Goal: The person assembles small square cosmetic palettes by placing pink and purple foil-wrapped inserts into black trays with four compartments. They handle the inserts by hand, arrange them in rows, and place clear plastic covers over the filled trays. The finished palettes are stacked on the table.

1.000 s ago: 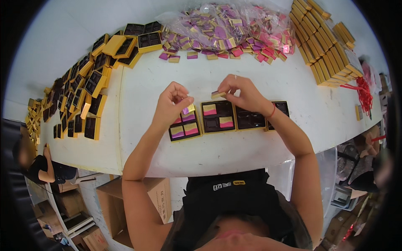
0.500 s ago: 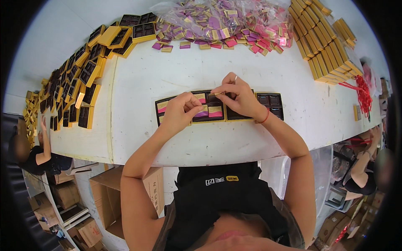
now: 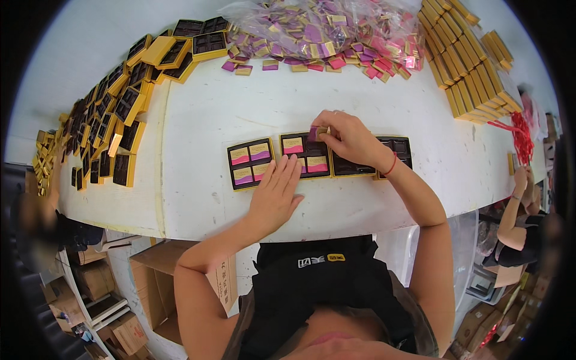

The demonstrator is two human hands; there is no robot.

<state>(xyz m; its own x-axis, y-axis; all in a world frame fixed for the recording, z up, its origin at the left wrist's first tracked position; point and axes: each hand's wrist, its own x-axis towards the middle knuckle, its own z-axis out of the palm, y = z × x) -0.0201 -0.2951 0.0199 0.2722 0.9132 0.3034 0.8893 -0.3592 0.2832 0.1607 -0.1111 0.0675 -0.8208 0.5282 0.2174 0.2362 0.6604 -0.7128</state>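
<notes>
My right hand [image 3: 354,143] pinches a small wrapped chocolate [image 3: 316,133], gold and purple, over the upper right compartment of the second box [image 3: 307,154]. Three gold-and-pink or purple chocolates are in that box, one partly behind my fingers. My left hand [image 3: 273,198] lies flat, fingers stretched out, its fingertips over the front left corner of this box. To its left sits a yellow-edged box [image 3: 230,167] with a black tray, all its compartments filled. Beneath my right hand a third box [image 3: 351,168] is partly hidden; beside it a fourth box [image 3: 403,145] shows bare compartments.
Clear plastic bags [image 3: 372,24] and a heap of wrapped chocolates [image 3: 312,48] lie at the far edge. Boxes with black trays [image 3: 129,105] pile up at left; gold boxes [image 3: 474,90] stack at right near red cords [image 3: 523,144]. A person works at either side.
My left hand has opened from a pinch and come nearer, uncovering the left box. My right hand now shows a purple-and-gold chocolate over the second box. The boxes have shifted slightly and spread apart.
</notes>
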